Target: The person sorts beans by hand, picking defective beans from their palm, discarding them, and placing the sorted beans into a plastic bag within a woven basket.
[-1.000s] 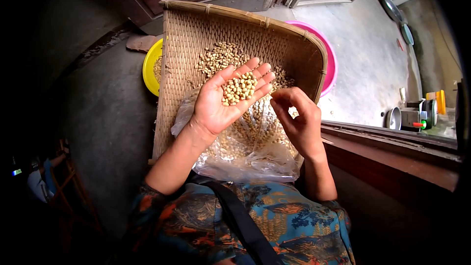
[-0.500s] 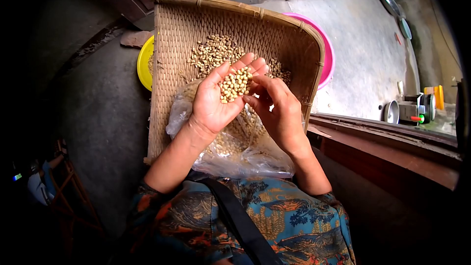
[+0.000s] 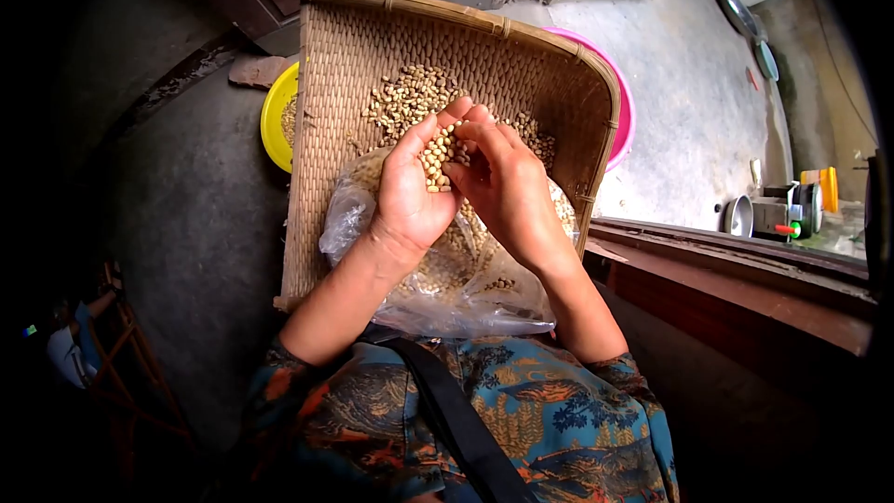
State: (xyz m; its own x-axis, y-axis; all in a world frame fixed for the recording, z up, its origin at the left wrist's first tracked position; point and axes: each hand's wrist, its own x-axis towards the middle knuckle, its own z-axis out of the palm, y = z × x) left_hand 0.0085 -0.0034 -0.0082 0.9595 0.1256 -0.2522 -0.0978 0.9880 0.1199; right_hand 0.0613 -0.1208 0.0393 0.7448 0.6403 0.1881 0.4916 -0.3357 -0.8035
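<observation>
My left hand (image 3: 406,197) is cupped palm up around a handful of pale yellow beans (image 3: 436,160). Over that palm reaches my right hand (image 3: 507,188), its thumb and fingers pinched together among the beans; what sits between the tips is hidden. Both hands are above a woven bamboo winnowing basket (image 3: 326,84) on my lap side. Darker, mixed beans (image 3: 414,93) lie in a loose pile on the weave behind my fingers. Below my wrists, a clear plastic bag (image 3: 438,307) full of pale beans rests at the basket's near side.
A yellow basin (image 3: 274,121) with some beans in it shows at the basket's left, and a pink basin (image 3: 626,121) at its right. A wooden sill (image 3: 736,289) runs along the right. Past it are a metal bowl (image 3: 739,216) and other items on the floor.
My right hand has moved left and further over the left palm, covering more of the beans. The left fingers have curled up more. The basket appears shifted slightly right.
</observation>
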